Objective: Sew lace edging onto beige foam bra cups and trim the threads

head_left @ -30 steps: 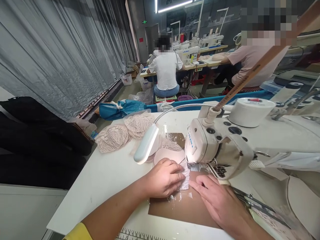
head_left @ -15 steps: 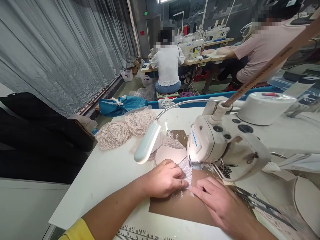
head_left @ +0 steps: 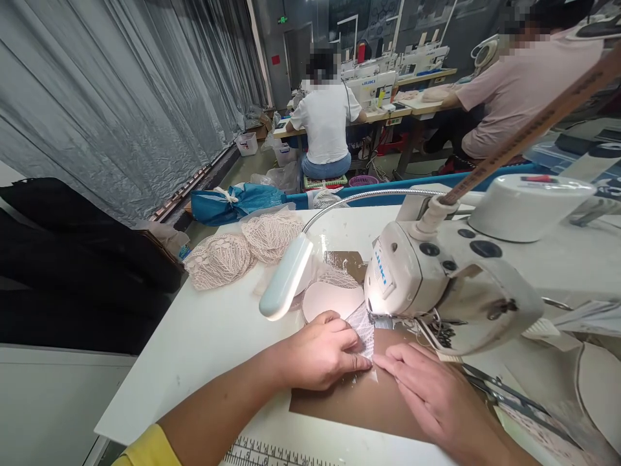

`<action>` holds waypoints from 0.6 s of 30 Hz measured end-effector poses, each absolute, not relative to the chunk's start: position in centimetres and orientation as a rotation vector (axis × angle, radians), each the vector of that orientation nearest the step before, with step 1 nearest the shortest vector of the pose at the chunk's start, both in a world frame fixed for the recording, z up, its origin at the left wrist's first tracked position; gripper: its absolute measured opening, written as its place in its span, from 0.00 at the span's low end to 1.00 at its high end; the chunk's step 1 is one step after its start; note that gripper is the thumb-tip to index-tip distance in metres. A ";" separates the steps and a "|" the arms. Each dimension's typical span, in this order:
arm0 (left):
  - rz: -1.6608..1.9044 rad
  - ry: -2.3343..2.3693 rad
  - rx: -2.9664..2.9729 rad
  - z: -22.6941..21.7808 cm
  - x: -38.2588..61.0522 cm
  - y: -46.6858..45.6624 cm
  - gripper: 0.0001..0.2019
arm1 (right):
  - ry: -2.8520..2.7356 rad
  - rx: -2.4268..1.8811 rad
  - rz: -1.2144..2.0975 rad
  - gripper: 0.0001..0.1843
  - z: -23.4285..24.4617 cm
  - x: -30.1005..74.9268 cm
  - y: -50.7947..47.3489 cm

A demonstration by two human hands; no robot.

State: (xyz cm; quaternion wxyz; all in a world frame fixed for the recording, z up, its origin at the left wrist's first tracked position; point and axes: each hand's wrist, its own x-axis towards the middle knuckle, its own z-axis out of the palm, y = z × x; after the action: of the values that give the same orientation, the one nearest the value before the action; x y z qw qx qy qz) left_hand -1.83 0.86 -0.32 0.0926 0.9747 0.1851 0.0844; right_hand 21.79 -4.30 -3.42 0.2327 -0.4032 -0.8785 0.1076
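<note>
My left hand [head_left: 323, 353] rests curled on a small piece of white lace [head_left: 363, 327], its fingertips pinching the lace edge just before the needle of the white sewing machine [head_left: 446, 285]. My right hand [head_left: 429, 391] lies flat, fingers stretched out, on the brown plate [head_left: 349, 401] beside the lace, fingertips touching the left hand's. A pink bra cup [head_left: 330, 299] lies behind the left hand under the machine head.
A gooseneck lamp [head_left: 286, 277] hangs over the white table [head_left: 204, 336]. A pile of lace cups [head_left: 242, 249] lies at the table's far left. Black cloth [head_left: 72, 259] is heaped at the left. Two people sit at machines in the background. A ruler strip [head_left: 272, 453] runs along the near edge.
Both hands have drawn slightly closer together on the lace, the right hand's fingertips now meeting the left's. The view has shifted a little to the right.
</note>
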 end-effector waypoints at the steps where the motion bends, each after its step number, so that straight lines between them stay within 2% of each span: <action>1: 0.253 0.548 2.888 -0.2 -1.8 0.9 0.13 | -2.423 -1.106 0.296 0.21 -3.4 21.7 -4.3; 6: 0.283 0.553 2.845 0.2 -1.8 0.9 0.12 | -2.490 -1.116 0.287 0.23 -3.7 21.3 -4.7; 10: 0.361 0.661 2.827 -0.3 -1.4 1.3 0.15 | -2.464 -1.135 0.235 0.23 -4.3 21.3 -4.8; 18: 0.278 0.767 2.918 -0.8 -0.8 1.5 0.16 | -2.484 -1.174 0.346 0.18 -3.8 21.2 -4.7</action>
State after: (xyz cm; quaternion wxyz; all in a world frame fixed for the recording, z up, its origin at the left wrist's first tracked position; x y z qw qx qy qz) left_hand -0.77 1.51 -0.77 0.0556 0.9615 0.2529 0.0917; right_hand 21.24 -4.66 -3.81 0.1854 -0.4166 -0.8815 0.1229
